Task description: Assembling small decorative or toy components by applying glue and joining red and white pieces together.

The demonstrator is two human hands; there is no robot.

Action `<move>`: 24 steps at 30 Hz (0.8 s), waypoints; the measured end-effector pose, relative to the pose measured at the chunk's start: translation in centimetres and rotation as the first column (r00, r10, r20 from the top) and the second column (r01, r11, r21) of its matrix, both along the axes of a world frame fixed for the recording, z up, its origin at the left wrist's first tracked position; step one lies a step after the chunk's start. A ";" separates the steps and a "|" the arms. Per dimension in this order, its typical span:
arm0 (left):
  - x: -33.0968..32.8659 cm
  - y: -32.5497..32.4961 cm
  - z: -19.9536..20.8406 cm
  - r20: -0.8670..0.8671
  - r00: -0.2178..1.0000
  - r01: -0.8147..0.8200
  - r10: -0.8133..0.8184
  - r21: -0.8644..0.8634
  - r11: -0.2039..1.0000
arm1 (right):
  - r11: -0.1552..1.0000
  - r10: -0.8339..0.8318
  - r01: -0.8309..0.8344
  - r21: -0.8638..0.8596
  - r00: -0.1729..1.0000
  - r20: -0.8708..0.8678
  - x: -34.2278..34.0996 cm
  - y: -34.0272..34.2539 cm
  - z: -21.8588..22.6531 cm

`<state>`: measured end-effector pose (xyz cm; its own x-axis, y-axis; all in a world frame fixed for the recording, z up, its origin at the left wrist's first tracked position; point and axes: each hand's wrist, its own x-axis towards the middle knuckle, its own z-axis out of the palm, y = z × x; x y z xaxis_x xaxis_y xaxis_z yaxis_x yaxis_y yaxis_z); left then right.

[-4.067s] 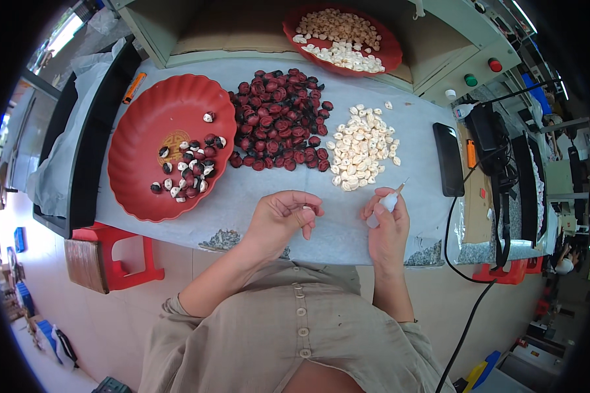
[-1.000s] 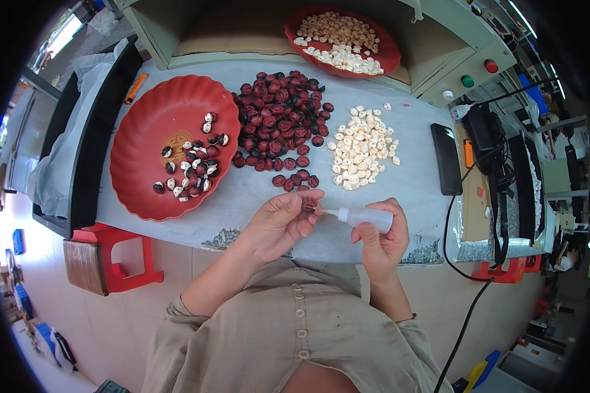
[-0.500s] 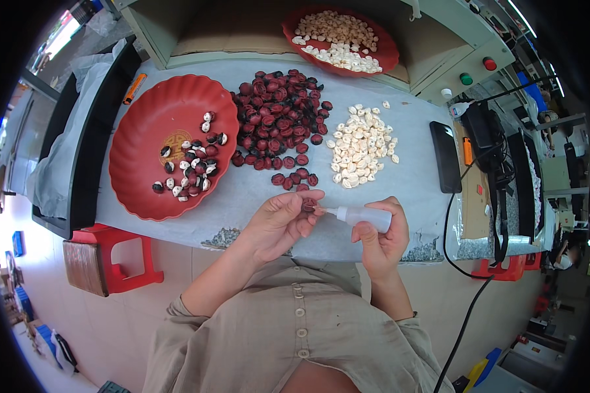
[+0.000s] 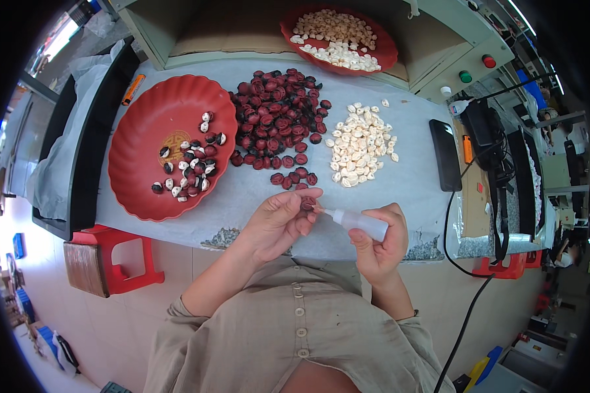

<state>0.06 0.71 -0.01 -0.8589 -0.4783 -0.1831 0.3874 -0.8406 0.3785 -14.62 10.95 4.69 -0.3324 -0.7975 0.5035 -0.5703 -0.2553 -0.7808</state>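
Between the thumb and fingers of my left hand (image 4: 276,223) is a small dark red cup-shaped piece (image 4: 307,203). My right hand (image 4: 382,243) grips a translucent white squeeze bottle (image 4: 362,223), tilted so its thin nozzle points left and reaches the red piece. Just beyond my hands lies a heap of dark red and black pieces (image 4: 278,118). To its right spreads a pile of cream-coloured pieces (image 4: 360,147). A red scalloped plate (image 4: 134,144) on the left holds several joined red-black and white pieces (image 4: 193,171).
Under a pale green cabinet at the back sits another red plate (image 4: 392,56) of white and tan pieces. A black phone (image 4: 445,156) and a cable (image 4: 469,308) lie to the right. On the left are a black tray (image 4: 98,137), an orange marker-like item (image 4: 134,90) and a red stool (image 4: 121,259).
The bottle has tipped, its base dropping a little lower, while its nozzle stays at the red piece. My left hand is nearly still.
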 end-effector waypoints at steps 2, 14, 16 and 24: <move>0.0 0.0 0.0 -0.008 1.000 -0.010 0.010 -0.010 1.000 | 0.999 -0.002 0.000 -0.033 0.997 -0.072 0.1 -0.2 0.6; -0.1 0.1 0.0 -0.003 1.000 -0.019 0.019 -0.063 0.998 | 0.997 -0.014 -0.010 -0.075 0.950 -0.312 0.2 0.0 1.6; -0.2 0.2 0.0 0.017 1.000 -0.023 0.024 -0.068 0.997 | 0.997 -0.023 -0.001 -0.074 0.945 -0.327 0.1 0.0 1.7; -0.2 0.3 0.1 0.056 0.998 -0.030 0.035 -0.088 0.996 | 1.000 -0.006 -0.001 -0.022 0.958 -0.287 0.0 0.3 2.3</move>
<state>-0.15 0.99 0.05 -0.8318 -0.5223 -0.1879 0.3897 -0.7906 0.4722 -14.65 11.21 7.04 -0.1731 -0.7845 0.5955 -0.7706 -0.2687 -0.5779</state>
